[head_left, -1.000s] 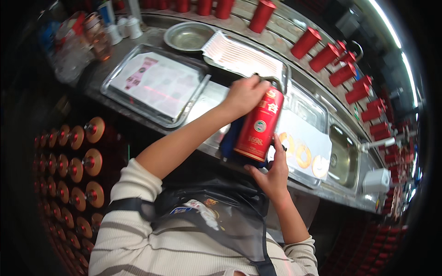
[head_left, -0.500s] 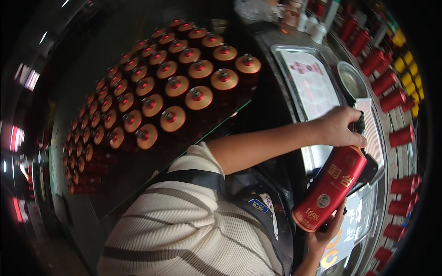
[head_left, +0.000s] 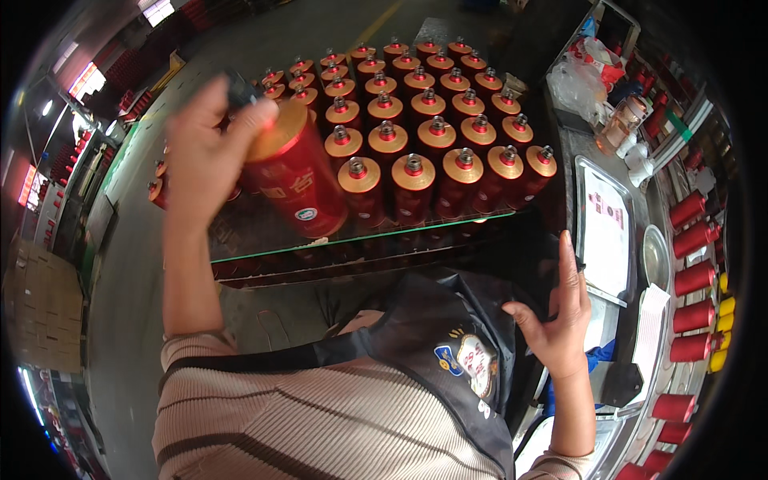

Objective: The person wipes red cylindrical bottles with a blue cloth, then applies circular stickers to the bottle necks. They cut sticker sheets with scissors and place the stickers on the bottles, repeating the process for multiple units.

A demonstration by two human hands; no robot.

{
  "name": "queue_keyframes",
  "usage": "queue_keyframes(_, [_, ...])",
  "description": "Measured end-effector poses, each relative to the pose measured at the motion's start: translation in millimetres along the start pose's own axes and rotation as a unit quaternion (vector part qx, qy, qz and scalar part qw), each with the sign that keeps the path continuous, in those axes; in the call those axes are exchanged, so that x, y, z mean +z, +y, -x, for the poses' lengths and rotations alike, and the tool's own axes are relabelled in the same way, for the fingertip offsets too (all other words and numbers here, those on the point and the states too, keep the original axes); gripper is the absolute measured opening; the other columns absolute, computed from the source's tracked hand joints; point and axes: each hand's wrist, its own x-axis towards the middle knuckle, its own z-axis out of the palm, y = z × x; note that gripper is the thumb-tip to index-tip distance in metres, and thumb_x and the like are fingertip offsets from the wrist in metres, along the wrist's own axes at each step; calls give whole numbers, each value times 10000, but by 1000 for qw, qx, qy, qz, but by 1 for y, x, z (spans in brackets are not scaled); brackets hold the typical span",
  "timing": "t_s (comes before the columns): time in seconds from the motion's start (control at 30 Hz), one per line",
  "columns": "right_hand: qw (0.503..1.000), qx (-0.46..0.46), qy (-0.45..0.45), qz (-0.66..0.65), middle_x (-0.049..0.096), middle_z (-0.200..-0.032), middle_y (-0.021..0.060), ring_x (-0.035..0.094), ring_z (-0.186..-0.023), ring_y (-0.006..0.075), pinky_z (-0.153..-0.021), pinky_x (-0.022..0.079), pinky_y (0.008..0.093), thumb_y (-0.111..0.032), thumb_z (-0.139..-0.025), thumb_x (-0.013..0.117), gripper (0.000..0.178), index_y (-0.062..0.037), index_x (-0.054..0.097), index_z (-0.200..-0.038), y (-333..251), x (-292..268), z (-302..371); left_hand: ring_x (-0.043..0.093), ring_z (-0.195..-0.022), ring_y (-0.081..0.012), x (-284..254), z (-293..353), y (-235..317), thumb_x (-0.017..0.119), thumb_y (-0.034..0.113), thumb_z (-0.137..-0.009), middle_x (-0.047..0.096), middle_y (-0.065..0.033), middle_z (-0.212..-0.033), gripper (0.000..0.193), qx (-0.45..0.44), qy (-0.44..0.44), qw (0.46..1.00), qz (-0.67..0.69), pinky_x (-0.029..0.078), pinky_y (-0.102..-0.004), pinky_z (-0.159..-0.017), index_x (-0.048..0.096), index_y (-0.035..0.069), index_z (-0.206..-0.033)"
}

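Note:
My left hand (head_left: 206,148), blurred by motion, grips a red bottle (head_left: 298,186) at its neck, above the gold shoulder. The bottle tilts, its base close to the front edge of a glass-topped table (head_left: 384,242); whether it touches the glass I cannot tell. Something dark shows at the fingertips of this hand. Rows of similar red bottles (head_left: 413,180) with gold shoulders and bare threaded necks stand upright on that glass. On the right, my right hand (head_left: 556,328) is raised beside the dark apron (head_left: 448,320), fingers stretched and thumb apart, holding nothing.
At my right, a metal tray (head_left: 608,228) with a printed white sheet lies near a round metal bowl (head_left: 656,254) and a stack of pale strips (head_left: 650,324). Beyond them, red bottles (head_left: 694,280) line a conveyor. Plastic bags (head_left: 576,86) lie at the far right.
The red bottle has moved from the right-hand bench across to the left, over the glass table, in my left hand. My right hand has let go of it. The view has swung left.

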Motion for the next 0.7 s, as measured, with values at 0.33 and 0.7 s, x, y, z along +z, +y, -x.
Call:
queue_keyframes(0.33, [989, 136, 41, 39, 589, -1373, 171, 461, -671, 131, -546, 378, 269, -338, -877, 759, 806, -71, 387, -1540, 39, -6, 32, 580, -700, -351, 64, 87, -200, 754, 185, -826, 582, -158, -756, 256, -26, -21, 974, -222, 457, -442, -632, 570, 8, -820])
queue_keyframes(0.7, [955, 289, 60, -44, 600, -1124, 61, 485, -724, 92, -561, 386, 251, -248, -927, 719, 588, -50, 510, -1440, 10, -37, 63, 699, -849, -341, 83, 61, -190, 831, 285, -805, 704, -180, -920, 465, 23, 37, 956, -290, 546, -411, -780, 612, 27, -1124])
